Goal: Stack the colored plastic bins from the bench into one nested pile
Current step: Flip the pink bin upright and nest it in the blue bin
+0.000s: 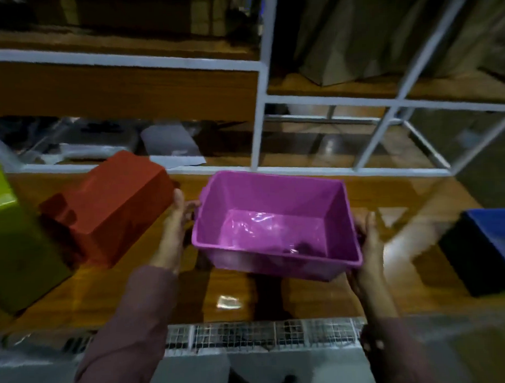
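A pink bin (275,219) is upright and empty, held just above the wooden bench. My left hand (179,211) grips its left rim and my right hand (367,241) grips its right rim. A red bin (111,207) lies upside down to the left, close to my left hand. At the far left edge a green bin (9,237) also sits upside down. A blue bin (487,240) stands open side up at the right edge, partly cut off by the frame.
The glossy wooden bench (306,292) runs left to right. Behind it stands a white metal shelf frame (257,111) with wooden shelves, bags and boxes. A wire grille (250,334) lines the bench's near edge.
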